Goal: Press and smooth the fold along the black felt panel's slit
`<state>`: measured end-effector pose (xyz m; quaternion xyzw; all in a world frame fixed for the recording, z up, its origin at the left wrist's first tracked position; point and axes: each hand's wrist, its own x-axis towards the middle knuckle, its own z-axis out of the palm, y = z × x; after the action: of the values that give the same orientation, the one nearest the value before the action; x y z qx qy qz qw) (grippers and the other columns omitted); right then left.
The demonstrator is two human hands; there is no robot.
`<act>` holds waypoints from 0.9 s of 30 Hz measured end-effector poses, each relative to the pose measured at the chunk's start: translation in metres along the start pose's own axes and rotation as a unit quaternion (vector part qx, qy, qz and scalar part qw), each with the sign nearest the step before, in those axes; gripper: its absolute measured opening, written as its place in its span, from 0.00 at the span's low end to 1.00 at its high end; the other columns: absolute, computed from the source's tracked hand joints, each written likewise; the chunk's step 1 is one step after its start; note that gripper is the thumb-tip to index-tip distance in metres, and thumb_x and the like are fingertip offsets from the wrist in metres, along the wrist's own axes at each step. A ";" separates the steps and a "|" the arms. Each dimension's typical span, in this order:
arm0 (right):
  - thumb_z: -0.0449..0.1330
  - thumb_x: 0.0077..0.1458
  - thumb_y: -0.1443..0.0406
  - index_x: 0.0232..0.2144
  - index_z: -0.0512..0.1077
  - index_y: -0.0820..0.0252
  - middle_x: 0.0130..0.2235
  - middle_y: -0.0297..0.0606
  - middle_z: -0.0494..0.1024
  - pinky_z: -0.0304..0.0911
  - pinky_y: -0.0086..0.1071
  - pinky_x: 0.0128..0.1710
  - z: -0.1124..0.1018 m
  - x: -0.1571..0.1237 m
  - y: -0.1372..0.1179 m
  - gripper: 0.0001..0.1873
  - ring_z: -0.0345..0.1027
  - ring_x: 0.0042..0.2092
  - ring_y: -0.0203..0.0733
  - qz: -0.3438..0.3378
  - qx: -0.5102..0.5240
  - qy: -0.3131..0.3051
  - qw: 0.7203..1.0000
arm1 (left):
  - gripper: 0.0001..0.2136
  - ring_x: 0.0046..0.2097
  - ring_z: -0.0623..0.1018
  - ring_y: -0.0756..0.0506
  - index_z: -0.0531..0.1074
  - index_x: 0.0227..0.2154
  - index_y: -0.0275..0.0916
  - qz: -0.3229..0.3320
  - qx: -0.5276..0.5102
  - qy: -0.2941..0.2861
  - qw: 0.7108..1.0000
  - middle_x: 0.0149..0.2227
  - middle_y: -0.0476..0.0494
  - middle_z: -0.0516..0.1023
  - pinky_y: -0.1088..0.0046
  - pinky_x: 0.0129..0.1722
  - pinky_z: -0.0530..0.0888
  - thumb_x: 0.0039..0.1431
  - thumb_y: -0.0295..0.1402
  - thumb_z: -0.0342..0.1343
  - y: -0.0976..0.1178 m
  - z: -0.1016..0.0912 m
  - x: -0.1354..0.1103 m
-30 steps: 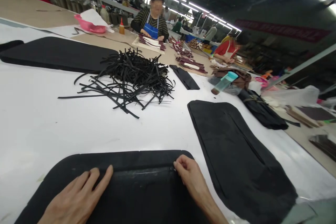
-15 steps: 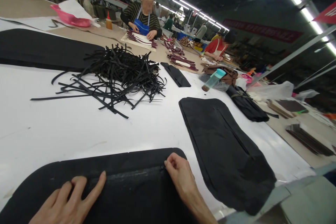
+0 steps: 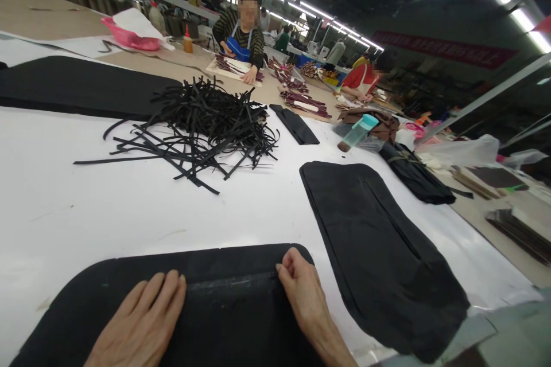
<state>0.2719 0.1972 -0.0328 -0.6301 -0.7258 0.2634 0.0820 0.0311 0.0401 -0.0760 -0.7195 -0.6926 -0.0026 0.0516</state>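
A black panel with rounded corners (image 3: 232, 321) lies at the front of the table, with a glossy line across it below its far edge. On its left part my left hand (image 3: 144, 315) rests flat, fingers stretched out side by side. My right hand (image 3: 305, 295) is closed at the right end of the glossy line, thumb and forefinger pinching the black fabric there. The pinched spot itself is mostly hidden by the fingers. To the right lies a stack of black pieces (image 3: 348, 223), the top one with a long zip-like slit.
Beyond the panel spreads a tangled heap of black strips (image 3: 215, 117). A long black stack (image 3: 81, 89) lies at far left, a folded black piece (image 3: 297, 125) behind the heap. A bottle with a turquoise lid (image 3: 358, 133) stands tilted. Across the table a person in a blue apron (image 3: 239, 49) handles maroon pieces.
My left hand has moved right along the panel, its spread fingers now drawn together and flat. My right hand keeps its pinch. The view has shifted slightly.
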 end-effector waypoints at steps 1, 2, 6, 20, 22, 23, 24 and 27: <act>0.51 0.54 0.67 0.23 0.56 0.55 0.20 0.26 0.61 0.44 0.29 0.24 0.000 0.000 0.000 0.10 0.57 0.24 0.35 0.001 -0.001 0.000 1.000 | 0.26 0.56 0.66 0.35 0.66 0.53 0.34 0.010 0.000 0.001 1.000 0.55 0.33 0.68 0.52 0.54 0.62 0.50 0.17 0.42 0.002 0.003 0.000; 0.51 0.54 0.67 0.23 0.56 0.55 0.20 0.26 0.61 0.44 0.29 0.24 -0.001 0.000 0.000 0.09 0.57 0.24 0.36 0.001 -0.002 -0.001 1.000 | 0.26 0.56 0.66 0.35 0.66 0.53 0.32 0.016 -0.002 0.005 1.000 0.55 0.32 0.68 0.54 0.54 0.63 0.49 0.17 0.41 0.004 0.005 0.001; 0.51 0.54 0.67 0.23 0.56 0.55 0.20 0.26 0.60 0.45 0.29 0.25 -0.001 -0.001 -0.002 0.09 0.57 0.25 0.36 -0.003 -0.004 0.001 1.000 | 0.28 0.55 0.67 0.37 0.66 0.53 0.30 0.014 0.006 0.028 1.000 0.54 0.33 0.69 0.58 0.54 0.65 0.48 0.15 0.40 0.015 -0.006 0.008; 0.51 0.53 0.68 0.24 0.57 0.55 0.21 0.27 0.63 0.46 0.29 0.25 -0.002 -0.002 0.000 0.08 0.59 0.26 0.37 -0.018 0.007 0.009 1.000 | 0.26 0.49 0.70 0.38 0.63 0.55 0.43 0.084 -0.045 -0.014 0.995 0.49 0.37 0.71 0.58 0.45 0.70 0.52 0.20 0.45 0.086 -0.011 0.078; 0.51 0.53 0.69 0.24 0.57 0.55 0.22 0.28 0.63 0.46 0.29 0.25 -0.001 -0.001 0.002 0.07 0.59 0.26 0.37 -0.015 0.010 0.012 1.000 | 0.27 0.47 0.70 0.37 0.63 0.55 0.45 0.077 -0.032 -0.026 0.996 0.49 0.37 0.70 0.58 0.43 0.70 0.52 0.20 0.46 0.090 -0.020 0.080; 0.51 0.53 0.68 0.25 0.57 0.55 0.22 0.28 0.63 0.47 0.29 0.26 0.000 -0.001 0.003 0.07 0.59 0.26 0.38 -0.013 0.013 0.015 1.000 | 0.28 0.46 0.70 0.37 0.62 0.56 0.46 0.075 -0.026 -0.031 0.996 0.48 0.37 0.70 0.57 0.42 0.70 0.51 0.20 0.46 0.091 -0.024 0.082; 0.51 0.52 0.68 0.25 0.58 0.55 0.22 0.28 0.64 0.47 0.29 0.26 0.001 -0.001 0.004 0.06 0.59 0.27 0.38 -0.012 0.016 0.017 1.000 | 0.29 0.45 0.70 0.36 0.61 0.56 0.47 0.073 -0.020 -0.036 0.996 0.47 0.38 0.70 0.57 0.41 0.70 0.51 0.20 0.46 0.093 -0.029 0.084; 0.52 0.51 0.69 0.25 0.59 0.55 0.22 0.28 0.64 0.47 0.29 0.26 0.001 0.001 0.006 0.05 0.59 0.27 0.38 -0.012 0.033 0.020 0.999 | 0.31 0.42 0.71 0.37 0.60 0.56 0.51 0.061 -0.003 -0.047 0.997 0.43 0.40 0.71 0.60 0.37 0.70 0.50 0.18 0.45 0.097 -0.039 0.092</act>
<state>0.2769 0.1981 -0.0368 -0.6232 -0.7229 0.2731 0.1205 0.1346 0.1251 -0.0372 -0.7602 -0.6487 0.0323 0.0168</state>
